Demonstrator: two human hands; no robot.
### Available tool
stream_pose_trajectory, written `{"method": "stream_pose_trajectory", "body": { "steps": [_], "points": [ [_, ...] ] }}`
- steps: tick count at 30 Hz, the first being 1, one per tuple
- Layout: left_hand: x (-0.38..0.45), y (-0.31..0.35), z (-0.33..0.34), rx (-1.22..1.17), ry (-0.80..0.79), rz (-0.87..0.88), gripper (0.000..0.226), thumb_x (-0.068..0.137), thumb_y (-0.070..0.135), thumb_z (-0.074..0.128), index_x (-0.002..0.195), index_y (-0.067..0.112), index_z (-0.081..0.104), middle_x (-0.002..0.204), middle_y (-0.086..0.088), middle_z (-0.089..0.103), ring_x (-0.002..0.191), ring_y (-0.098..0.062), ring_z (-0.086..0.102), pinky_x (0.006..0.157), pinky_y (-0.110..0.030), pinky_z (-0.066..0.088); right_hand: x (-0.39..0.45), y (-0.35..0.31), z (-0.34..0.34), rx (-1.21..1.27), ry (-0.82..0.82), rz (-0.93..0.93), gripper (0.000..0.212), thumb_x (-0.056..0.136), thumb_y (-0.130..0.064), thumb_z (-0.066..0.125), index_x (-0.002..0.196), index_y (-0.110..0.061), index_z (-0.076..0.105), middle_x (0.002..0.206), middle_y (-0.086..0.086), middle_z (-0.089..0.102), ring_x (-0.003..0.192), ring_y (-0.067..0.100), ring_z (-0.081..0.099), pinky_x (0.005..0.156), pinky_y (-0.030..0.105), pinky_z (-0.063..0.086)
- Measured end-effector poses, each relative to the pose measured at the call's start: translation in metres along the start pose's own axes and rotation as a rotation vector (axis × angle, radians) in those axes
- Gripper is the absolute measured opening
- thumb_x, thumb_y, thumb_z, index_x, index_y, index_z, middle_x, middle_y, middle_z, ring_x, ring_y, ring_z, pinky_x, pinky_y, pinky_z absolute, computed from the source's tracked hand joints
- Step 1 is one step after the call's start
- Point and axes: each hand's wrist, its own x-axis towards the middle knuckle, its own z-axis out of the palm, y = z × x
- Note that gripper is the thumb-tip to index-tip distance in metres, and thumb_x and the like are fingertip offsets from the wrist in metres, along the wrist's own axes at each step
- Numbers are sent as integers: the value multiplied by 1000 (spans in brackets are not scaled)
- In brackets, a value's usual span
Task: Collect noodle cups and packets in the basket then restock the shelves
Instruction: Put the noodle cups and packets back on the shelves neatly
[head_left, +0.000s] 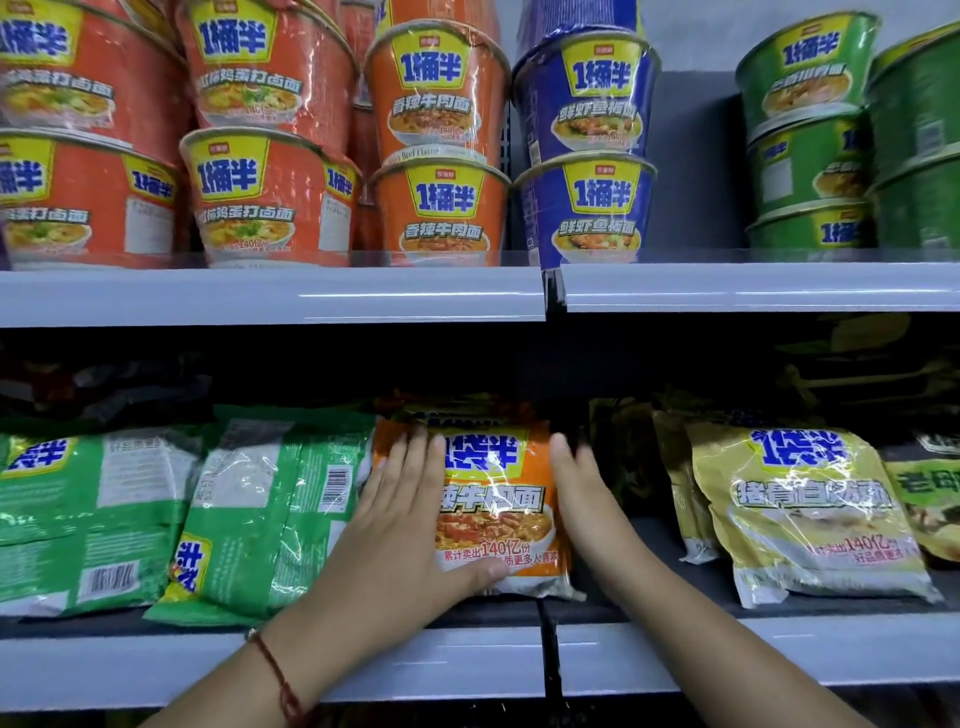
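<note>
An orange noodle packet (498, 499) lies on the lower shelf (467, 660), on top of a stack of like packets. My left hand (400, 514) lies flat on its left half, fingers straight, thumb along its front edge. My right hand (582, 493) presses against its right edge with straight fingers. Green packets (260, 509) lie to the left, yellow packets (800, 514) to the right. On the upper shelf (311, 296) stand stacked noodle cups: red (260, 197), orange (441, 208), blue (592, 208) and green (810, 156). No basket is in view.
A dark gap on the lower shelf separates the orange stack from the yellow packets. A vertical seam (550, 291) splits both shelves into left and right sections. An open space lies between the blue and green cups.
</note>
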Motion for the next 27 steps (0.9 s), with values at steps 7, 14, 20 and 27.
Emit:
{"method": "stream_pose_trajectory", "body": {
  "steps": [7, 14, 20, 27],
  "points": [
    [3, 20, 11, 34, -8, -42, 118, 73, 90, 28, 138, 24, -44, 138, 11, -53, 129, -10, -48, 110, -29, -24, 0, -18, 22, 365, -70, 184, 61, 100, -59, 31, 93, -13, 70, 70, 6, 75, 64, 21, 72, 68, 35, 59],
    [2, 19, 10, 21, 10, -33, 117, 72, 92, 27, 145, 25, -37, 145, 10, -50, 137, -10, -42, 119, -35, -17, 1, -16, 16, 359, -117, 204, 61, 97, -64, 33, 103, -15, 69, 82, 10, 77, 74, 25, 75, 74, 39, 60],
    [-34, 8, -31, -141, 348, -12, 82, 87, 75, 41, 146, 57, -13, 151, 40, -9, 139, 18, -7, 113, -15, 4, -34, -31, 15, 41, 141, -312, 49, 95, -59, 44, 139, -36, 43, 133, -11, 50, 111, 3, 58, 85, 28, 52],
    [-68, -73, -62, -1168, 535, -562, 42, 94, 17, 60, 126, 42, 52, 97, 0, 71, 83, -20, 67, 68, -33, 50, -64, -61, 61, -823, 206, -608, 52, 81, -63, 38, 121, -39, 60, 139, -8, 45, 142, 22, 23, 119, 42, 5]
  ]
}}
